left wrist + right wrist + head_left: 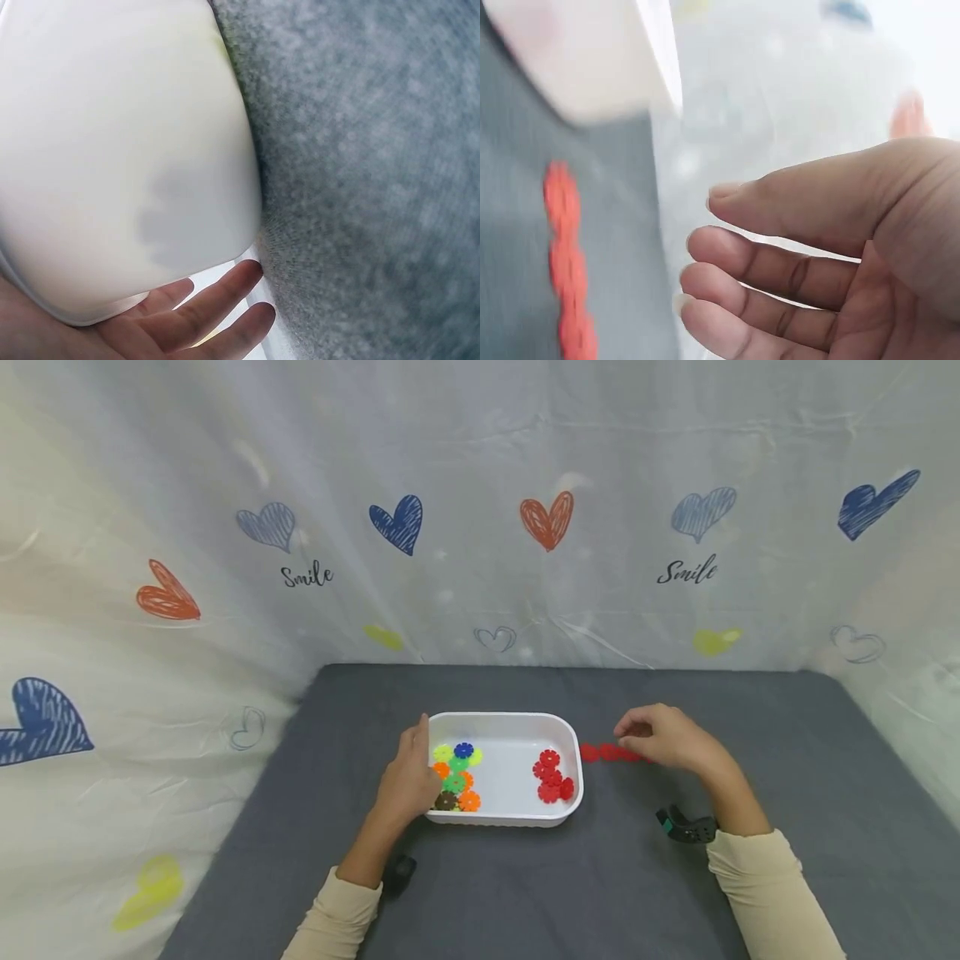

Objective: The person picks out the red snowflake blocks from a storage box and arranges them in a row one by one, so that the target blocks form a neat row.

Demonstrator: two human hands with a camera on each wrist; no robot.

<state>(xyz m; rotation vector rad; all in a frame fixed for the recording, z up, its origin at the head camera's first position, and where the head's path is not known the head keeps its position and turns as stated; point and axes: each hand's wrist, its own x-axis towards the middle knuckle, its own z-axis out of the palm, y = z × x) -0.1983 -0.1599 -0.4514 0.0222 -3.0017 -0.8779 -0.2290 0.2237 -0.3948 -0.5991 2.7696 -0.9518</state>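
Observation:
A white tray [498, 817] holds flower-shaped plastic discs. My left hand [408, 781] grips the tray's left end at the rim; in the left wrist view its fingers [225, 300] reach past the tray's wall, the thumb hidden. Red discs [550, 777] lie at the tray's right side, and mixed green, orange, yellow, blue and brown discs [455, 783] at its left. A chain of red discs [609, 752] stretches along the table to the right of the tray. Over its right end hovers my right hand [667, 737], fingers loosely bent, nothing between thumb and fingertips.
Dark grey cloth [525, 893] covers the table. Behind it and at the sides hangs a pale curtain [480, 460] printed with hearts and words. A black wrist strap [686, 827] sits at the right wrist.

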